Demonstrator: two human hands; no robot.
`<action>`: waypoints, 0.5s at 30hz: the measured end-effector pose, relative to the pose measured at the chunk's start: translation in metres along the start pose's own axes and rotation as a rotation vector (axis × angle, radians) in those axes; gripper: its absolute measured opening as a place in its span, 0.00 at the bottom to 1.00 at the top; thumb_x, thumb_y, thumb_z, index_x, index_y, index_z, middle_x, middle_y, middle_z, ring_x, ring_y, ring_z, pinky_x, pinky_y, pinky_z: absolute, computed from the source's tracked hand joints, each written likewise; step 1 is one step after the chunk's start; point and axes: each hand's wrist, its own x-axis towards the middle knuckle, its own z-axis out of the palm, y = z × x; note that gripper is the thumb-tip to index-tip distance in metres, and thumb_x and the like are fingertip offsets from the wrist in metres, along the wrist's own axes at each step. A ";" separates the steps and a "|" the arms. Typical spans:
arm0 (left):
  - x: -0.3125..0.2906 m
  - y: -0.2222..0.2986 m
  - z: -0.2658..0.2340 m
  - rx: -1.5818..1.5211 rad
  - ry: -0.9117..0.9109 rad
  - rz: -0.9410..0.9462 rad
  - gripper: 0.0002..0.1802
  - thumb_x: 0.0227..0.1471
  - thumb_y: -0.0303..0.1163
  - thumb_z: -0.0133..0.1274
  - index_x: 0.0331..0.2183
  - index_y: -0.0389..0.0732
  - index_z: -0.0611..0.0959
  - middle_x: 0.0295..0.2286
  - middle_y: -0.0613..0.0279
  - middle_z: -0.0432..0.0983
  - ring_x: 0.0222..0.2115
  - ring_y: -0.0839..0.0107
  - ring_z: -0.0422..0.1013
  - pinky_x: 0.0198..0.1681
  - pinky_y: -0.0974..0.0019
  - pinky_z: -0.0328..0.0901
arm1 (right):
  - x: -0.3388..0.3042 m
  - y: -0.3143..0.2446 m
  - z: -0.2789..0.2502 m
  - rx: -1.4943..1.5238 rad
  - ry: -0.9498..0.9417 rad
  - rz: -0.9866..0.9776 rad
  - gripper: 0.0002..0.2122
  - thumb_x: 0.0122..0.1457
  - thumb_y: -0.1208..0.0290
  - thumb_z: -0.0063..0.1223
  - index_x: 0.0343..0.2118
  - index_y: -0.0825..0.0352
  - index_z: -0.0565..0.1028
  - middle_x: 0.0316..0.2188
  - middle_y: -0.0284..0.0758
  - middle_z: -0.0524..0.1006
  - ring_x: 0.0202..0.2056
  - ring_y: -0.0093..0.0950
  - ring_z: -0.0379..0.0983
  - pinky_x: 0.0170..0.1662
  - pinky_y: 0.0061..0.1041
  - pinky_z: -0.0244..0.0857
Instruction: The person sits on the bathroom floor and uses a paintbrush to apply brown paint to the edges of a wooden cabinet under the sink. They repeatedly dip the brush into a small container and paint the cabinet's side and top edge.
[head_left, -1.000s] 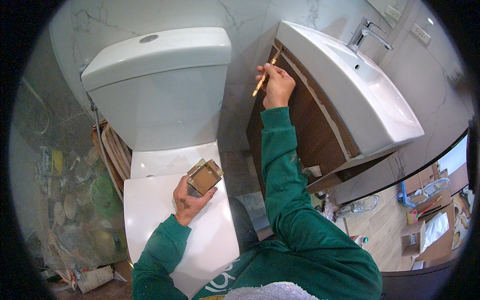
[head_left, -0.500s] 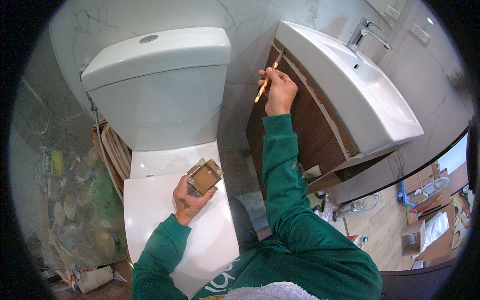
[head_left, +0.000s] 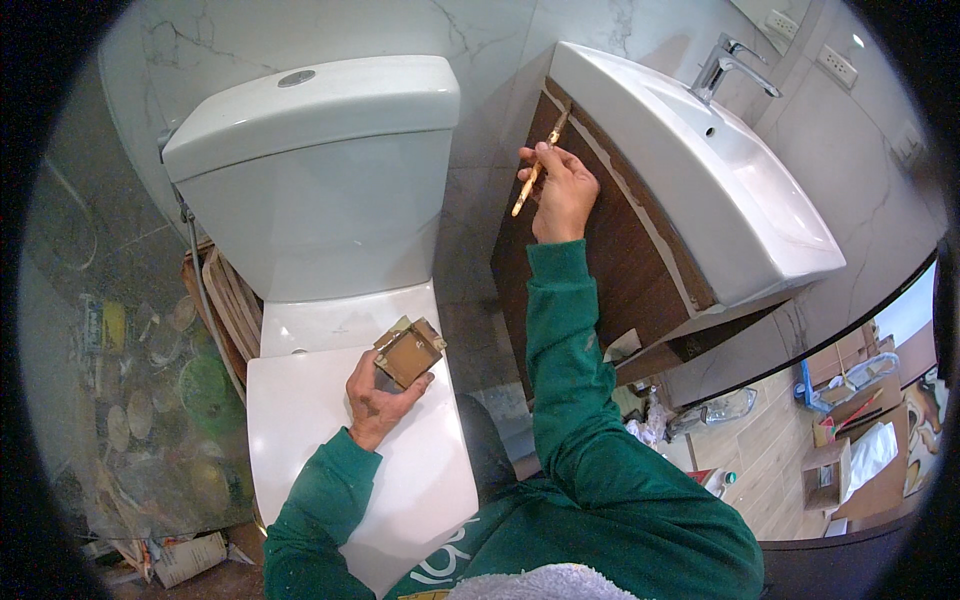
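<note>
My right hand (head_left: pixel 565 192) pinches a slim paintbrush (head_left: pixel 530 188) with a yellowish handle. Its bristle tip meets the upper edge of a dark brown wooden cabinet (head_left: pixel 575 255), just below the white sink's rim. Along that edge runs a strip of worn, pale and brown material (head_left: pixel 640 200). Over the closed white toilet lid (head_left: pixel 300 420), my left hand (head_left: pixel 380 400) grips a small, open square container (head_left: pixel 408 357) holding something brown. Its fingers wrap the lower side, partly hidden by the container.
The white sink (head_left: pixel 690 170) with a chrome faucet (head_left: pixel 718 75) stands at the right, the toilet tank (head_left: pixel 320 200) at the left. Behind glass at far left is clutter with a green round item (head_left: pixel 212 395). Cardboard and bottles lie on the lower-right floor.
My right hand and the brush have shifted slightly down and to the right along the cabinet edge. The left hand and its container have stayed in place.
</note>
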 end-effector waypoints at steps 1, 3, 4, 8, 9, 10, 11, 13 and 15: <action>0.000 -0.001 0.000 0.001 0.001 0.002 0.34 0.38 0.41 0.75 0.43 0.35 0.76 0.36 0.50 0.79 0.36 0.59 0.79 0.41 0.62 0.75 | -0.001 0.000 0.000 0.005 0.001 -0.004 0.06 0.61 0.73 0.58 0.36 0.69 0.75 0.29 0.39 0.82 0.22 0.21 0.76 0.24 0.19 0.68; 0.000 -0.002 0.001 -0.003 -0.005 -0.003 0.34 0.38 0.41 0.75 0.43 0.35 0.76 0.36 0.50 0.79 0.36 0.59 0.79 0.41 0.61 0.75 | -0.001 0.000 -0.001 0.010 -0.001 -0.005 0.07 0.61 0.73 0.58 0.38 0.70 0.74 0.29 0.40 0.82 0.22 0.23 0.76 0.24 0.20 0.69; 0.000 -0.002 0.001 0.001 -0.014 -0.011 0.34 0.38 0.41 0.74 0.43 0.35 0.76 0.36 0.50 0.79 0.36 0.59 0.79 0.41 0.61 0.74 | -0.002 0.000 -0.001 0.011 -0.003 -0.002 0.08 0.61 0.74 0.58 0.39 0.72 0.73 0.29 0.41 0.82 0.22 0.24 0.76 0.24 0.21 0.69; -0.001 -0.001 0.000 -0.007 -0.019 -0.029 0.34 0.38 0.41 0.74 0.43 0.35 0.76 0.36 0.49 0.79 0.36 0.58 0.79 0.42 0.61 0.74 | -0.004 0.000 -0.004 0.030 0.002 0.014 0.09 0.60 0.74 0.58 0.40 0.73 0.72 0.30 0.42 0.82 0.21 0.26 0.76 0.25 0.22 0.70; -0.001 -0.001 0.000 -0.015 -0.019 -0.033 0.34 0.38 0.41 0.74 0.43 0.35 0.76 0.37 0.49 0.79 0.36 0.58 0.79 0.42 0.60 0.74 | -0.005 0.001 -0.005 0.029 0.004 0.010 0.09 0.60 0.74 0.58 0.39 0.73 0.72 0.30 0.42 0.82 0.21 0.26 0.76 0.25 0.22 0.70; -0.001 0.000 0.000 -0.022 -0.019 -0.038 0.34 0.38 0.41 0.74 0.44 0.35 0.76 0.37 0.49 0.79 0.36 0.58 0.79 0.42 0.60 0.74 | -0.006 0.001 -0.005 0.030 0.003 0.006 0.09 0.60 0.74 0.58 0.39 0.73 0.72 0.30 0.42 0.82 0.21 0.26 0.76 0.25 0.22 0.70; -0.001 0.001 0.000 -0.017 -0.014 -0.033 0.34 0.38 0.41 0.74 0.43 0.35 0.76 0.36 0.49 0.79 0.36 0.58 0.79 0.42 0.60 0.74 | -0.007 0.001 -0.006 0.032 0.000 -0.005 0.09 0.60 0.74 0.58 0.39 0.73 0.72 0.30 0.42 0.82 0.21 0.26 0.76 0.25 0.23 0.70; 0.000 0.002 0.000 -0.007 -0.003 -0.024 0.34 0.37 0.41 0.74 0.43 0.35 0.76 0.36 0.50 0.79 0.36 0.58 0.79 0.41 0.60 0.74 | -0.010 0.000 -0.007 0.045 -0.001 -0.006 0.10 0.60 0.74 0.58 0.39 0.73 0.72 0.30 0.42 0.82 0.21 0.26 0.75 0.25 0.23 0.70; 0.000 0.002 0.000 -0.020 0.009 -0.028 0.34 0.37 0.41 0.75 0.43 0.35 0.77 0.36 0.50 0.79 0.36 0.58 0.79 0.41 0.60 0.73 | -0.015 -0.002 -0.008 0.042 -0.002 -0.013 0.09 0.60 0.74 0.58 0.39 0.72 0.73 0.29 0.41 0.82 0.21 0.25 0.76 0.25 0.22 0.70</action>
